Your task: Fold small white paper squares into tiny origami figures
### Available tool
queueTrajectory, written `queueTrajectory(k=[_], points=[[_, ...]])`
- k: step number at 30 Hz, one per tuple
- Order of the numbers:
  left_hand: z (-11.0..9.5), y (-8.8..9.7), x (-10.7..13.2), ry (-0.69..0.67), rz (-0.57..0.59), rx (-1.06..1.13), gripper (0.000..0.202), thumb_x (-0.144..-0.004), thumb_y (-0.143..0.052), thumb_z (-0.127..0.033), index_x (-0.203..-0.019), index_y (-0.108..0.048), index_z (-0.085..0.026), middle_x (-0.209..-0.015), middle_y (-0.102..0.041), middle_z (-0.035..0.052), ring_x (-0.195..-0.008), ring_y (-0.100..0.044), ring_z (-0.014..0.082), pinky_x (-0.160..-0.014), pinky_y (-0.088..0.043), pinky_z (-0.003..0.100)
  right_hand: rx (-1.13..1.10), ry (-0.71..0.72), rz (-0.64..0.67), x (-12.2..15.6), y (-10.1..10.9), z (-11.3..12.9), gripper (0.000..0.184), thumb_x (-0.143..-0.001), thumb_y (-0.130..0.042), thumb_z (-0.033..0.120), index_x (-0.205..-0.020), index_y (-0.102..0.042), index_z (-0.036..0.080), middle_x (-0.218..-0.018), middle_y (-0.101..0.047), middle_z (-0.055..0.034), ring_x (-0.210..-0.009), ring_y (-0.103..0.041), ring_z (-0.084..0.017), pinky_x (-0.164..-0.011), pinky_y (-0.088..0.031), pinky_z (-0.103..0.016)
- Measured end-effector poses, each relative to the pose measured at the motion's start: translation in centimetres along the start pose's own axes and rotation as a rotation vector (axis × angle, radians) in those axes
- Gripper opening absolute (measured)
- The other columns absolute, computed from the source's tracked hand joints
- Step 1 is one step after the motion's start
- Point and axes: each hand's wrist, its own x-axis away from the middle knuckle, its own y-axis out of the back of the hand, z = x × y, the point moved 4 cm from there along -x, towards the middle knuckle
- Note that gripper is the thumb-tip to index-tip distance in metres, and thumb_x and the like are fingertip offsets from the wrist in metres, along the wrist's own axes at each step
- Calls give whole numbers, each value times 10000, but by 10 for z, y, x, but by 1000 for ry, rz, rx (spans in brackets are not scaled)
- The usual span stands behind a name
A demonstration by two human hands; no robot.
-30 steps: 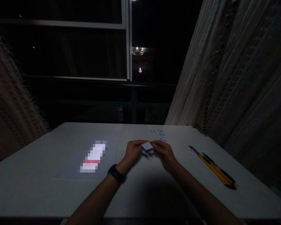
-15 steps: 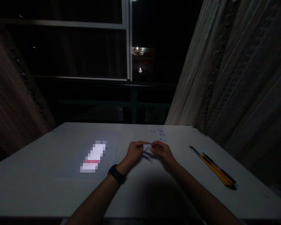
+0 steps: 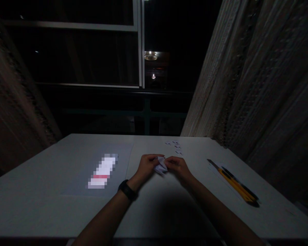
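Note:
Between my hands, above the middle of the white table [image 3: 100, 218], is a small piece of folded white paper [image 3: 161, 166] with several creased faces and points. My left hand [image 3: 146, 167] pinches its left side; a dark watch [image 3: 127, 190] is on that wrist. From the right, my right hand [image 3: 178, 166] has its thumb and fingers closed on the paper's edge. Just beyond my hands lie several small white paper pieces [image 3: 178, 147] with dark marks.
At the left, a lit, blurred-out screen [image 3: 102, 172] rests on a pale sheet [image 3: 74, 184]. A yellow utility knife [image 3: 234, 182] and a dark pen-like item [image 3: 236, 178] lie at the right. Curtains [image 3: 207, 85] and a dark window [image 3: 141, 44] stand behind the table.
The folded paper has turned and shows more of its creased faces. My right hand's fingers have shifted slightly and lie flatter along its edge. My left hand has barely moved.

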Motion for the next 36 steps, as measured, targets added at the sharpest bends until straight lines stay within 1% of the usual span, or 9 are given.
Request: queueTrajectory(k=[5, 10, 14, 18, 25, 28, 32, 34, 36], points=[[1, -2, 1, 8, 15, -23, 259, -615, -607, -180, -837, -714, -102, -704, -690, 65, -574, -560, 135, -517, -383, 216, 37, 37, 1, 0, 0, -3, 208, -575, -709, 346, -612, -651, 149, -554, -598, 6, -531, -506, -118, -545, -384, -248], [-1, -3, 3, -4, 30, -67, 255, -634, -585, -183, -841, -715, -112, -708, -687, 60, -588, -561, 141, -537, -391, 226, 33, 19, -14, 0, 3, -7, 186, -565, -715, 326, -586, -653, 152, -528, -598, 7, -510, -508, -118, -537, -383, -249], [-3, -6, 2, -13, 92, -20, 225, -644, -596, -212, -807, -711, -108, -768, -689, 77, -675, -583, 172, -613, -421, 252, -27, -14, 21, 1, 2, -6, 219, -586, -704, 356, -562, -645, 147, -514, -608, -4, -502, -537, -128, -540, -406, -257], [-4, -7, 3, 7, 148, 43, 226, -660, -605, -234, -809, -691, -89, -728, -671, 68, -643, -567, 158, -601, -412, 242, -70, -34, 40, 0, 2, -5, 227, -599, -697, 359, -559, -645, 142, -515, -619, -14, -492, -552, -131, -537, -422, -259], [-3, -9, 4, 0, 182, 67, 214, -662, -554, -146, -826, -685, -105, -745, -664, 51, -658, -564, 147, -609, -410, 231, -117, -51, 45, 1, 3, -6, 183, -597, -700, 314, -591, -651, 137, -525, -624, -19, -492, -559, -130, -536, -437, -256], [-2, -9, 1, -25, 165, 29, 249, -650, -522, -106, -832, -692, -107, -744, -667, 50, -652, -562, 143, -598, -404, 227, -130, -71, 41, 1, 3, -8, 168, -592, -701, 296, -614, -644, 140, -528, -614, -11, -499, -553, -128, -532, -439, -255], [-1, -7, -2, -87, 151, -73, 274, -663, -516, -101, -868, -696, -120, -715, -663, 40, -613, -544, 132, -568, -385, 226, -150, -95, 53, 0, 2, -10, 167, -605, -691, 300, -628, -623, 148, -529, -597, 1, -498, -545, -126, -535, -449, -266], [-2, -6, -3, -129, 151, -95, 269, -671, -520, -100, -873, -697, -127, -747, -666, 46, -652, -557, 141, -598, -396, 235, -152, -95, 58, -1, 2, -9, 170, -607, -690, 302, -628, -613, 152, -528, -593, 4, -498, -543, -125, -530, -448, -265], [-3, -6, -4, -171, 161, -86, 249, -679, -528, -106, -858, -699, -132, -814, -669, 62, -737, -577, 163, -665, -414, 254, -150, -86, 63, -1, 2, -8, 175, -604, -693, 304, -632, -611, 152, -533, -593, 3, -502, -543, -127, -527, -446, -266]])
